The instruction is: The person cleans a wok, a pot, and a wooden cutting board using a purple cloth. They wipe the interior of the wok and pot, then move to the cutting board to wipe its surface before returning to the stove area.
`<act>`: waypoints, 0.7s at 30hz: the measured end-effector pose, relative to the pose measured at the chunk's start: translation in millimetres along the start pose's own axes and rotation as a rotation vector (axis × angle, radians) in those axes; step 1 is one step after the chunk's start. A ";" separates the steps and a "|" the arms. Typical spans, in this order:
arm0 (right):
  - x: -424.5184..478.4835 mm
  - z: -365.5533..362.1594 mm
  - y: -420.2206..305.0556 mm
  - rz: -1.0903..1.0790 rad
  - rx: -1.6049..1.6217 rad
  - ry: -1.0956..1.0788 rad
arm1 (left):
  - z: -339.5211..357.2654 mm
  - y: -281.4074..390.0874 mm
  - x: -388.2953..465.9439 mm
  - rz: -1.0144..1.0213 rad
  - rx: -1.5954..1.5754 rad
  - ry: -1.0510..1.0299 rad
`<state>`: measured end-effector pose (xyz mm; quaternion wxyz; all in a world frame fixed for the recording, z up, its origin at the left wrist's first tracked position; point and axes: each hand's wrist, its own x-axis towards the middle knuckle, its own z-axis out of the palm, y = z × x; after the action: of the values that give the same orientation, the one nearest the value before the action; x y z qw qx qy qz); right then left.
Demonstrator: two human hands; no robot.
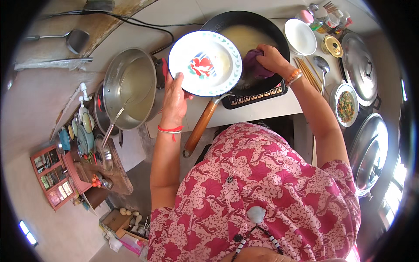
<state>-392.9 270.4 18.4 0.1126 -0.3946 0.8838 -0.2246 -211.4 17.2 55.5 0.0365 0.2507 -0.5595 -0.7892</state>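
My left hand grips the rim of a white enamel plate with a blue edge and a red flower, tilted over the left part of a black wok. A bunched purple cloth is in my right hand, over the wok's right side. Cloudy pale liquid lies in the wok. Its wooden handle points down towards me. The wok sits on an induction cooker, whose front panel shows beneath it.
Left of the plate stands a large steel pot with liquid and a ladle. To the right are a white bowl, chopsticks, a metal spoon, a bowl of chopped food and large metal lids.
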 end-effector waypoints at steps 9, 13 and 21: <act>-2.3 -38.2 -57.9 0.249 0.689 0.161 | 48.4 -21.0 58.4 -0.034 0.171 -0.030; 3.2 -6.5 -71.1 -0.060 0.422 0.256 | 75.4 -35.0 77.8 -0.025 0.096 -0.041; 41.5 40.3 -23.9 0.051 0.235 0.491 | 88.6 -58.4 65.2 0.136 0.260 -0.075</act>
<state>-389.9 212.9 -6.0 -0.0545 -0.2902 0.8622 -0.4116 -293.9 93.5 1.7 0.0359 0.1852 -0.6736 -0.7146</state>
